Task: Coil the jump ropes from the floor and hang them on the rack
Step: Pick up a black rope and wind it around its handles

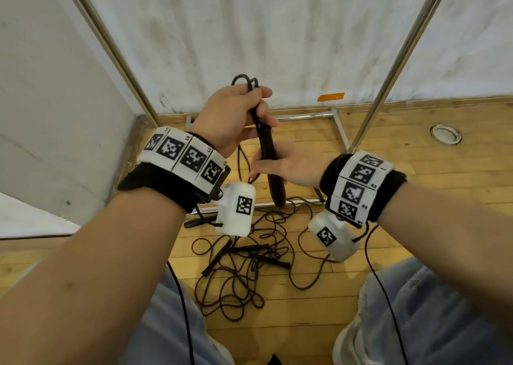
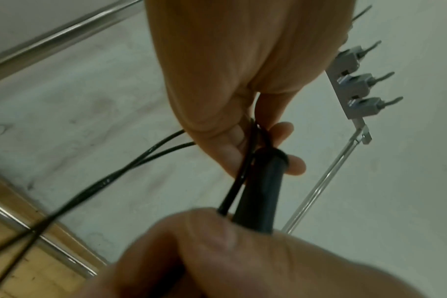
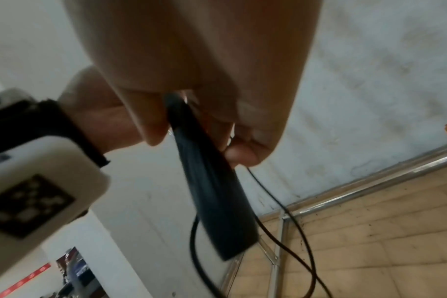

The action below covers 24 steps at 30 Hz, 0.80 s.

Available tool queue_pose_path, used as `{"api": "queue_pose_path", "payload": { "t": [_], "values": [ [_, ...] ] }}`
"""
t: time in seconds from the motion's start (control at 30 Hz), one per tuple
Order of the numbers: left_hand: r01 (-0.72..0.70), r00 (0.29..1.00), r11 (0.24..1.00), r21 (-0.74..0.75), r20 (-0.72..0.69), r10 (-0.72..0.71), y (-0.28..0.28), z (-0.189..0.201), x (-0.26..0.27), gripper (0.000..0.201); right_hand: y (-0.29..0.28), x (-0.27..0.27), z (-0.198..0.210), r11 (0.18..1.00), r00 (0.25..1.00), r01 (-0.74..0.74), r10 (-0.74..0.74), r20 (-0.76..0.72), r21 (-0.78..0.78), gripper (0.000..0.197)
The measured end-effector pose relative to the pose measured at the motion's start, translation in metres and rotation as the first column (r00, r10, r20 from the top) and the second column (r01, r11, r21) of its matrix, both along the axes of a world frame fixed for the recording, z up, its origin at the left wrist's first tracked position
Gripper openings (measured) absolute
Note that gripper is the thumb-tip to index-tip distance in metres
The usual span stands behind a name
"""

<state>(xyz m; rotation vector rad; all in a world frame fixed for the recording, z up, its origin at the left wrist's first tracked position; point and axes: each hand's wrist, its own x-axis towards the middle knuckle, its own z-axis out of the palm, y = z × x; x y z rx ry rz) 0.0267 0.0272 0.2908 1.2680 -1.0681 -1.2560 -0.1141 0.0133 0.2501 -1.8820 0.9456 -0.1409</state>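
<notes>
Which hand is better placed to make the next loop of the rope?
The right hand, probably. It pinches the loose rope beside the handle, while the left hand already grips the gathered loops.

The right hand [image 3: 204, 80] fills the top of the right wrist view, its fingers curled round the upper end of a black jump-rope handle [image 3: 212, 191]. The handle slants down and to the right, widening toward its free lower end. A thin black cord [image 3: 281, 203] drops from under the fingers and trails over the wooden floor [image 3: 370, 242]. On the left sits a white camera box [image 3: 38, 181] with a blurred black marker, strapped at the other wrist. Metal rack rails [image 3: 357, 187] run along the foot of the white wall [image 3: 370, 80].
</notes>
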Motion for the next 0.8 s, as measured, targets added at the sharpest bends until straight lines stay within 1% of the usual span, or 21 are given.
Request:
{"api": "queue_pose_path", "payload": {
  "t": [0.07,0.13,0.17,0.2,0.23,0.27,0.3,0.33,0.37,0.4,0.43,0.5,0.53,0.57,0.6,0.67,0.7,0.77,0.8],
  "values": [
    [-0.028,1.000,1.000,-0.002,-0.010,0.028,0.000,0.002,0.002,0.020,0.002,0.004,0.002,0.994,1.000,-0.010,0.008,-0.026,-0.104,0.026],
    [-0.072,0.996,0.997,0.004,0.052,0.072,-0.001,0.003,0.003,0.014,0.001,0.005,0.004,0.983,1.000,0.023,-0.026,-0.013,-0.181,0.035],
    [-0.082,0.992,0.996,0.021,0.100,0.079,-0.001,0.002,0.004,0.010,0.000,0.004,0.006,0.976,0.996,0.084,-0.080,0.026,-0.200,0.037],
    [-0.076,0.985,0.996,0.051,0.159,0.067,0.000,0.001,0.005,0.014,-0.003,0.004,0.009,0.964,0.984,0.173,-0.158,0.087,-0.204,0.038],
    [-0.046,0.974,0.995,0.088,0.226,0.025,0.001,0.000,0.004,0.025,-0.008,0.003,0.012,0.944,0.956,0.272,-0.244,0.160,-0.188,0.039],
    [0.005,0.949,0.992,0.124,0.313,-0.044,0.003,-0.002,0.003,0.037,-0.013,0.002,0.016,0.922,0.920,0.358,-0.321,0.224,-0.149,0.040],
    [0.072,0.904,0.985,0.156,0.407,-0.131,0.006,-0.004,0.000,0.045,-0.017,0.002,0.020,0.906,0.888,0.413,-0.376,0.264,-0.097,0.042],
    [0.131,0.848,0.977,0.170,0.492,-0.200,0.009,-0.006,-0.003,0.048,-0.021,0.002,0.022,0.899,0.871,0.436,-0.406,0.278,-0.053,0.044],
    [0.163,0.802,0.973,0.162,0.553,-0.227,0.011,-0.009,-0.008,0.047,-0.022,0.002,0.024,0.897,0.865,0.440,-0.416,0.282,-0.027,0.046],
    [0.167,0.779,0.977,0.137,0.589,-0.215,0.013,-0.012,-0.012,0.046,-0.023,0.002,0.025,0.896,0.862,0.444,-0.420,0.283,-0.022,0.047],
    [0.157,0.780,0.982,0.101,0.598,-0.186,0.015,-0.013,-0.015,0.042,-0.022,0.003,0.026,0.889,0.856,0.457,-0.430,0.287,-0.032,0.047],
    [0.129,0.790,0.991,0.036,0.600,-0.125,0.015,-0.016,-0.019,0.022,-0.020,0.003,0.029,0.869,0.840,0.488,-0.444,0.312,-0.077,0.046],
    [0.115,0.775,0.993,0.012,0.624,-0.097,0.015,-0.016,-0.020,0.016,-0.019,0.003,0.031,0.862,0.837,0.495,-0.439,0.326,-0.112,0.045],
    [0.103,0.758,0.995,-0.007,0.648,-0.074,0.014,-0.017,-0.020,0.016,-0.019,0.002,0.033,0.859,0.842,0.491,-0.425,0.333,-0.144,0.042],
    [0.091,0.749,0.996,-0.016,0.660,-0.058,0.012,-0.018,-0.021,0.016,-0.020,0.001,0.035,0.865,0.849,0.477,-0.407,0.338,-0.157,0.034],
    [0.089,0.748,0.996,-0.026,0.662,-0.049,0.010,-0.020,-0.021,0.017,-0.021,0.000,0.039,0.886,0.853,0.449,-0.386,0.351,-0.116,0.016],
    [0.087,0.745,0.996,-0.026,0.665,-0.048,0.009,-0.023,-0.020,0.017,-0.021,-0.002,0.040,0.887,0.846,0.450,-0.389,0.366,-0.098,0.013],
    [0.052,0.734,0.999,-0.008,0.678,-0.033,0.008,-0.027,-0.018,0.009,-0.022,-0.004,0.042,0.871,0.811,0.484,-0.408,0.419,-0.088,0.021],
    [0.035,0.728,0.999,-0.003,0.685,-0.024,0.007,-0.030,-0.017,0.010,-0.022,-0.004,0.044,0.860,0.785,0.504,-0.418,0.456,-0.081,0.025]
  ]
}}
